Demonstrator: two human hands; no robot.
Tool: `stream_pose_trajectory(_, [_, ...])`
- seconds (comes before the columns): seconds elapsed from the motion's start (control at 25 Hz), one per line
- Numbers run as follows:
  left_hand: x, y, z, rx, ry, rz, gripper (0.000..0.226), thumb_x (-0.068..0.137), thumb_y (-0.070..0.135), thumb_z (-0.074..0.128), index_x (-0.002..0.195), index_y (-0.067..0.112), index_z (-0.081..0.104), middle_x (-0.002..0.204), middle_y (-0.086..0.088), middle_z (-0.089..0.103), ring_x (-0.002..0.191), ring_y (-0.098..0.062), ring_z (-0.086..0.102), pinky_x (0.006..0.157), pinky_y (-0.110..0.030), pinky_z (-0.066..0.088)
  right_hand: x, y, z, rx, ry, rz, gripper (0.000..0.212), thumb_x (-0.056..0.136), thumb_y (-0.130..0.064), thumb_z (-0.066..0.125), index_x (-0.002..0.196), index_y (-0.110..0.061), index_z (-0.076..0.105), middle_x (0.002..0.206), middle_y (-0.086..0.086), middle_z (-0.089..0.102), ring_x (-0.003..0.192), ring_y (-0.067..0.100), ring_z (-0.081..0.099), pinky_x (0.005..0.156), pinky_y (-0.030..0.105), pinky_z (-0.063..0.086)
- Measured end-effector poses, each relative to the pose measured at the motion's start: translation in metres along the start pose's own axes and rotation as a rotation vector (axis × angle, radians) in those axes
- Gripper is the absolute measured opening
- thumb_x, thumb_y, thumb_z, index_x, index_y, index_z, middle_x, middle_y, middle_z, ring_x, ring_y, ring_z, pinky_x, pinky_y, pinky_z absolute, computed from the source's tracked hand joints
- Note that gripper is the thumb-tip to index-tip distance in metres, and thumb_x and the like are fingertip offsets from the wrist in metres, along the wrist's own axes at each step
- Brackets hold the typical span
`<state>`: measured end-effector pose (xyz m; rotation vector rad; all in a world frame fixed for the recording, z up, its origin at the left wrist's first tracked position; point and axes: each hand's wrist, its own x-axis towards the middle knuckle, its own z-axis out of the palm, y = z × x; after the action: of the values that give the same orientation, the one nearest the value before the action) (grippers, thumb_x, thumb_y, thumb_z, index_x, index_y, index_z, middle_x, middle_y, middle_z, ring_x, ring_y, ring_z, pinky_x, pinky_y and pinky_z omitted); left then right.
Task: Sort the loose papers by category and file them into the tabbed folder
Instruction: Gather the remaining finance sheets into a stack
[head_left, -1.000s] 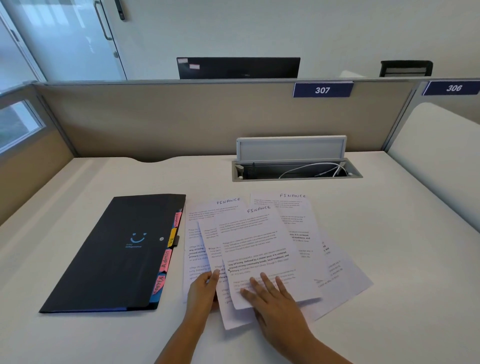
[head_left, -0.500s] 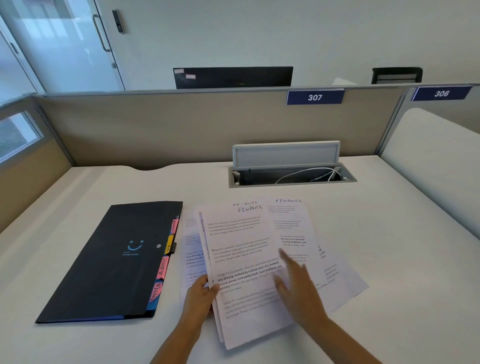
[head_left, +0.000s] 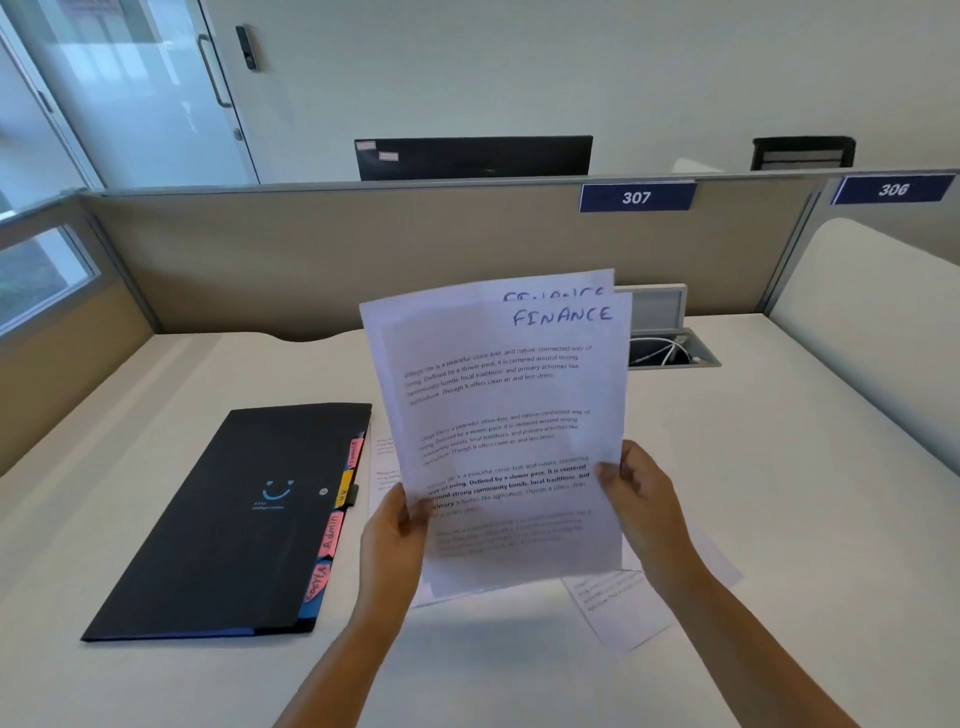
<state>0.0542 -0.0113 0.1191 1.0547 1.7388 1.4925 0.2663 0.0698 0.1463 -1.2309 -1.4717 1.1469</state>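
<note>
Both hands, left hand (head_left: 397, 530) and right hand (head_left: 636, 501), grip the FINANCE sheets (head_left: 498, 415) upright; the tabbed folder (head_left: 234, 519) lies just left of the left hand, its long axis running away.

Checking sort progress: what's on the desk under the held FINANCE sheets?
Under the white FINANCE sheets, gripped by left hand and right hand, white printed papers lie on the white desk. Their headings are hidden.

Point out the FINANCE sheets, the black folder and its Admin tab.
FINANCE sheets (head_left: 498, 415): head view, on the middle of the front page.
black folder (head_left: 234, 519): head view, on the bare cover.
Admin tab (head_left: 331, 535): head view, on the pink label.
</note>
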Motion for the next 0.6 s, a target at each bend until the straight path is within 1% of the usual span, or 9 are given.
stream_pose_trajectory(0.04, [0.001,0.006,0.002,-0.016,0.008,0.032,0.018,0.093,0.007,0.046,0.096,0.019,0.06,0.091,0.006,0.066,0.084,-0.006,0.064,0.063,-0.011,0.053,-0.001,-0.006,0.002,0.01,-0.009,-0.034,0.014,0.095,-0.013,0.043,0.102,-0.021,0.053,0.097,-0.004,0.064,0.085,0.013,0.063,0.057,0.017,0.051])
stream_pose_trajectory(0.12, [0.002,0.016,0.006,-0.033,0.025,0.078,0.024,0.093,0.006,0.045,0.112,0.016,0.056,0.101,0.008,0.063,0.09,0.002,0.06,0.069,-0.007,0.05,-0.005,-0.013,0.005,0.064,-0.024,-0.084,0.024,0.096,-0.009,0.04,0.108,-0.028,0.047,0.104,-0.01,0.059,0.094,0.005,0.058,0.062,0.013,0.053])
stream_pose_trajectory(0.2, [0.0,0.025,0.011,-0.034,0.049,0.111,0.032,0.092,0.007,0.047,0.121,0.019,0.048,0.106,0.013,0.058,0.096,-0.002,0.056,0.074,-0.005,0.044,-0.007,-0.016,0.008,0.106,-0.025,-0.117,0.031,0.096,-0.009,0.04,0.115,-0.033,0.04,0.11,-0.019,0.054,0.101,0.0,0.054,0.072,0.008,0.05])
stream_pose_trajectory(0.28, [-0.005,0.033,0.015,-0.056,0.049,0.134,0.033,0.092,0.008,0.047,0.119,0.026,0.043,0.102,0.02,0.053,0.094,-0.002,0.053,0.067,0.0,0.044,-0.009,-0.015,0.012,0.112,-0.014,-0.141,0.03,0.096,-0.011,0.04,0.117,-0.033,0.038,0.112,-0.02,0.051,0.106,0.001,0.052,0.08,0.009,0.047])
stream_pose_trajectory(0.32, [-0.008,0.037,0.017,-0.074,0.045,0.133,0.032,0.092,0.009,0.045,0.117,0.029,0.04,0.1,0.021,0.051,0.092,-0.001,0.052,0.063,0.001,0.045,-0.01,-0.013,0.013,0.111,-0.005,-0.146,0.028,0.096,-0.012,0.039,0.117,-0.032,0.039,0.112,-0.019,0.052,0.105,0.002,0.052,0.079,0.009,0.048])
stream_pose_trajectory(0.36, [-0.01,0.038,0.018,-0.092,0.038,0.127,0.03,0.093,0.011,0.043,0.116,0.031,0.04,0.099,0.02,0.051,0.09,-0.001,0.052,0.061,0.001,0.046,-0.011,-0.011,0.015,0.108,0.002,-0.147,0.027,0.096,-0.013,0.038,0.116,-0.032,0.039,0.11,-0.018,0.052,0.103,0.003,0.053,0.075,0.008,0.049])
stream_pose_trajectory(0.44, [-0.013,0.037,0.021,-0.117,0.021,0.105,0.029,0.095,0.011,0.04,0.11,0.035,0.043,0.097,0.016,0.053,0.09,-0.005,0.053,0.056,-0.006,0.048,-0.013,-0.007,0.018,0.084,0.013,-0.143,0.026,0.097,-0.011,0.035,0.113,-0.031,0.041,0.104,-0.015,0.054,0.096,0.005,0.055,0.067,0.009,0.05])
stream_pose_trajectory(0.52, [-0.013,0.031,0.022,-0.12,0.011,0.08,0.028,0.095,0.013,0.039,0.102,0.039,0.045,0.097,0.013,0.055,0.09,-0.007,0.054,0.055,-0.011,0.046,-0.015,-0.003,0.021,0.062,0.006,-0.114,0.023,0.097,-0.01,0.034,0.116,-0.021,0.043,0.102,-0.007,0.055,0.093,0.007,0.054,0.062,0.008,0.049])
stream_pose_trajectory(0.6, [-0.013,0.028,0.023,-0.109,0.017,0.086,0.028,0.093,0.013,0.045,0.101,0.039,0.043,0.097,0.014,0.055,0.091,-0.006,0.054,0.051,-0.011,0.047,-0.017,0.003,0.022,0.055,-0.002,-0.078,0.025,0.096,-0.009,0.038,0.12,-0.011,0.042,0.107,0.001,0.055,0.093,0.01,0.054,0.061,0.006,0.047])
